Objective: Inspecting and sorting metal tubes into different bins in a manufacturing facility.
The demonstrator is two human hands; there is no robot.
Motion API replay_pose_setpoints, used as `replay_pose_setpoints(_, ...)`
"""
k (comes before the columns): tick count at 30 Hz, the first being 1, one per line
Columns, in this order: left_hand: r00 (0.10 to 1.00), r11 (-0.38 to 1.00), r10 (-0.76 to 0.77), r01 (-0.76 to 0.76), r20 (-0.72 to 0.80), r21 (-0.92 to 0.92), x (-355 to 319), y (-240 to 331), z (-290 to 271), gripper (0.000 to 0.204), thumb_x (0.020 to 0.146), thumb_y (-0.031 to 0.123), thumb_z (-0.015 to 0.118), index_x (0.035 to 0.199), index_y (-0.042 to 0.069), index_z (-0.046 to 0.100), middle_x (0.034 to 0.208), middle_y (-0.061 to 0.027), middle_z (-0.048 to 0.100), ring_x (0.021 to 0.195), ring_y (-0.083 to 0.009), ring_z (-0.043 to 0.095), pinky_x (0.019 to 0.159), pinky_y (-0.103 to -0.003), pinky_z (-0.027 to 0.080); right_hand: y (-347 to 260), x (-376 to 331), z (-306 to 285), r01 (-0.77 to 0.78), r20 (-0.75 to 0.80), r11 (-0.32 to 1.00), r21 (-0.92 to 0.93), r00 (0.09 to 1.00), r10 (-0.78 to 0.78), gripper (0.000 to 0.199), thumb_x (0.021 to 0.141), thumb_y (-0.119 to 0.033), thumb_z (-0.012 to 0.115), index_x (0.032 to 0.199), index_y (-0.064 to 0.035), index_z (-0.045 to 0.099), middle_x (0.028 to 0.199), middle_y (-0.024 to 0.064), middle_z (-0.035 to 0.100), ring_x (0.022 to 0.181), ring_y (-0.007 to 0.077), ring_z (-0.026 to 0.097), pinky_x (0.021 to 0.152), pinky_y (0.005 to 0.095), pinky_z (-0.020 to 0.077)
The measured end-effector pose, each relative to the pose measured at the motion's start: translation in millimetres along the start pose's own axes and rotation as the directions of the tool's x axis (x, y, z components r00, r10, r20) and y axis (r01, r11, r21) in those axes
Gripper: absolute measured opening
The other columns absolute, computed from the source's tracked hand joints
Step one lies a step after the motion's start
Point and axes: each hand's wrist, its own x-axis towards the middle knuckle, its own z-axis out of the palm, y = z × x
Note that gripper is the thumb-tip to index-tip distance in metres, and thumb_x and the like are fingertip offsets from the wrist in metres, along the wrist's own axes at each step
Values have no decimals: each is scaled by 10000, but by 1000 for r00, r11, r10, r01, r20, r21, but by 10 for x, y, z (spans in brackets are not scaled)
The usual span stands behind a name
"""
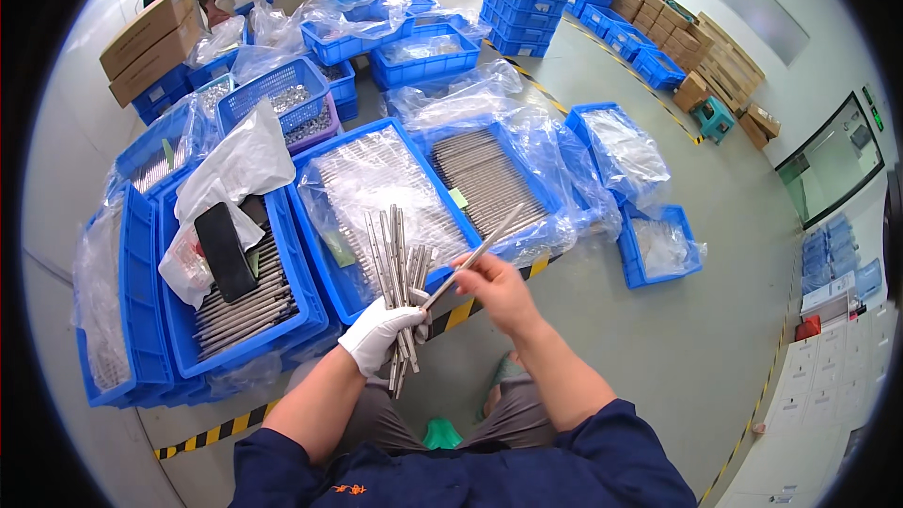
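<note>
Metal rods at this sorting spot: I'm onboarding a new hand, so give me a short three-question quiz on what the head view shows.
1. True or false: the left hand, in a white glove, grips a bundle of metal rods.
2. What does the bare right hand hold? A) a phone B) a single rod C) a plastic bag
3. What dark flat thing lies in the blue crate at the left?

Key: 1 true; 2 B; 3 a black phone, resting on rods and a bag.

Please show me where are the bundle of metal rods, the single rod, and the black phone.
bundle of metal rods (397,254), head view, upper middle of the fan.
single rod (484,246), head view, mid-shaft.
black phone (225,251), head view, centre of its face.
</note>
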Motion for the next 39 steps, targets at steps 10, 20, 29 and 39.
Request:
replay_pose_setpoints(10, 997, 994, 62, -57, -45, 95, 8, -35, 73, 200, 730, 156, 597, 890, 46, 548, 714, -21, 531, 605, -90, 493, 538, -214, 392, 69, -50, 28, -128, 29, 990, 63, 992, 127, 154, 791, -91, 565, 927, -18, 569, 735, 1, 556, 648, 71, 509, 618, 203, 431)
replay_pose_setpoints(20, 993, 994, 107, -105, 46, -40, -13, 119, -9, 314, 689, 109, 634, 970, 66, 501, 939, -102, 542, 744, -139, 543, 654, -245, 462, 159, -154, 149, -673, 534, 726, 142, 669, 516, 190, 819, -228, 551, 875, -47, 571, 673, 0, 555, 582, 78, 523, 573, 224, 445)
replay_pose_setpoints(29, 957, 959, 282, -279, 68, -43, 28, 119, -267, 226, 684, 32, 608, 877, 71, 497, 828, -82, 559, 756, -175, 551, 698, -301, 459, 138, -313, 342, -720, 614, 694, -12, 542, 573, 214, 791, -241, 588, 902, -64, 543, 757, 25, 588, 678, 95, 563, 608, 217, 457)
replay_pose_setpoints(39, 962, 964, 247, -256, -115, -71, 51, 126, -156, 260, 670, 0, 575, 898, 63, 468, 742, -44, 522, 671, -155, 544, 604, -269, 448, 147, -332, 375, -810, 641, 559, 179, 526, 558, 234, 850, -229, 493, 978, -35, 518, 878, 105, 608, 807, 195, 600, 697, 297, 491)
